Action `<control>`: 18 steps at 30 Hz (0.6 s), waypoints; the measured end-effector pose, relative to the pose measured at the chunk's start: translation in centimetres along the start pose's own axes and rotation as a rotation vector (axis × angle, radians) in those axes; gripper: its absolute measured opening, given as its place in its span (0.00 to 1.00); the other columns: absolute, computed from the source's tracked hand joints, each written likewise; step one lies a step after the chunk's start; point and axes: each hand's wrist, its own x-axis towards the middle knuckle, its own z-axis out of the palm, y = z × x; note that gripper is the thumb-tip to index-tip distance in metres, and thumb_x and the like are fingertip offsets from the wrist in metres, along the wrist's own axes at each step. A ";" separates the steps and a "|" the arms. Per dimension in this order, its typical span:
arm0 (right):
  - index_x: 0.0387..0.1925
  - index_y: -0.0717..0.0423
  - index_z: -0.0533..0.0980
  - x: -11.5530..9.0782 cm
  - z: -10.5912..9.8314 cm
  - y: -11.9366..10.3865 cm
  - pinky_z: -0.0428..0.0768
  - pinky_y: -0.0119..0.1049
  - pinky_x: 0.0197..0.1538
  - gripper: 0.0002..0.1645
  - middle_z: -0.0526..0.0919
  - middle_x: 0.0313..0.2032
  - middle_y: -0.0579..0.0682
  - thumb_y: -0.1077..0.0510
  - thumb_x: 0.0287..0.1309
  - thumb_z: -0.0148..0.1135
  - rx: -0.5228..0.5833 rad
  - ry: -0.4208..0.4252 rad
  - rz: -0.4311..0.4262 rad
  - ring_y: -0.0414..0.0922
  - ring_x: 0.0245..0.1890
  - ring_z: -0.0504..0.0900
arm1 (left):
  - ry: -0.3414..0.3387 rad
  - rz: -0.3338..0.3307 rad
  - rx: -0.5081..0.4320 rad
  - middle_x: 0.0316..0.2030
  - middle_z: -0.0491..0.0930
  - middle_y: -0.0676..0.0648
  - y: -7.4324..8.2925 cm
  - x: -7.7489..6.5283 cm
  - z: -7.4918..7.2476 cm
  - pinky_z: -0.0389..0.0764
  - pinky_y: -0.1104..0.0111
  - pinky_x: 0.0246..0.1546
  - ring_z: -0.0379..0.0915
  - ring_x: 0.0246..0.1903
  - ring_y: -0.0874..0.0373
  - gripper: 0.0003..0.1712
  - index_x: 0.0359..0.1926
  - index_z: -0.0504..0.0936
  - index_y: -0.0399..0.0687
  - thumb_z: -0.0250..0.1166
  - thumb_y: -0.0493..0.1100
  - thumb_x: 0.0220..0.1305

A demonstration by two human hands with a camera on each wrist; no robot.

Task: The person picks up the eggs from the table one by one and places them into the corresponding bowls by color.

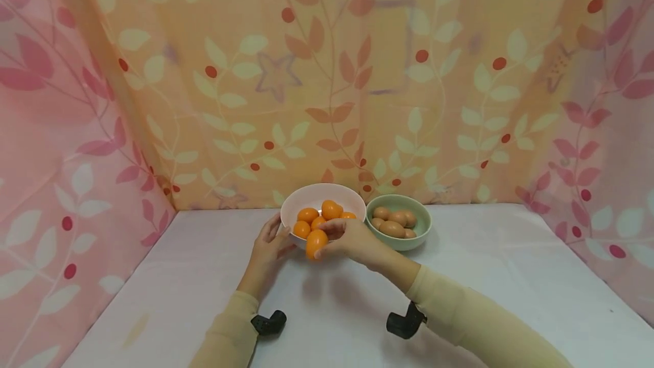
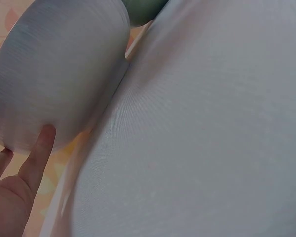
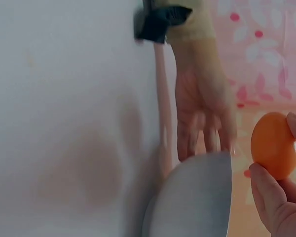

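Note:
My right hand (image 1: 357,241) pinches a smooth orange egg (image 1: 317,245) between thumb and fingers, over the near rim of a pale pink bowl (image 1: 296,200). In the right wrist view the held orange egg (image 3: 274,145) is apart from the bowl wall (image 3: 197,197). Several more orange eggs (image 1: 307,216) lie inside that bowl. At its left side my left hand (image 1: 268,251) touches the outer wall with fairly straight fingers. The left wrist view shows the thumb (image 2: 42,153) laid against the wall (image 2: 64,59).
Close on the right of the pink bowl stands a green bowl (image 1: 423,234) holding several brown eggs (image 1: 393,229). A white cloth (image 1: 204,266) covers the table. Patterned curtains (image 1: 327,72) rise behind and at both sides. Each sleeve carries a black wrist mount (image 1: 406,322).

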 end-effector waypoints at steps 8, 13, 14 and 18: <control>0.56 0.62 0.79 3.5 -0.6 0.1 0.84 0.37 0.59 0.33 0.85 0.53 0.54 0.62 0.44 0.79 0.075 0.102 0.049 0.46 0.52 0.83 | -0.005 0.007 -0.016 0.77 0.54 0.46 0.3 0.0 0.1 0.78 0.48 0.62 0.66 0.68 0.43 0.33 0.76 0.56 0.51 0.56 0.44 0.75; 0.53 0.59 0.81 4.6 -0.5 0.2 0.82 0.38 0.61 0.30 0.86 0.52 0.52 0.60 0.44 0.79 0.061 0.144 0.087 0.46 0.53 0.83 | 0.000 -0.004 -0.025 0.77 0.54 0.46 0.4 -0.2 0.2 0.77 0.48 0.63 0.66 0.68 0.42 0.34 0.76 0.56 0.51 0.56 0.44 0.75; 0.53 0.58 0.81 4.8 -0.5 0.2 0.82 0.39 0.61 0.30 0.86 0.52 0.52 0.60 0.44 0.79 0.060 0.149 0.095 0.46 0.53 0.82 | 0.000 -0.006 -0.022 0.78 0.54 0.46 0.3 -0.2 0.2 0.77 0.49 0.63 0.67 0.67 0.42 0.34 0.76 0.56 0.51 0.56 0.45 0.75; 0.52 0.57 0.82 5.5 -0.4 0.5 0.82 0.39 0.62 0.29 0.86 0.52 0.51 0.58 0.45 0.80 0.047 0.178 0.128 0.46 0.53 0.81 | 0.005 -0.010 -0.016 0.78 0.53 0.46 0.3 -0.3 0.3 0.78 0.49 0.63 0.69 0.66 0.42 0.34 0.76 0.56 0.52 0.57 0.46 0.75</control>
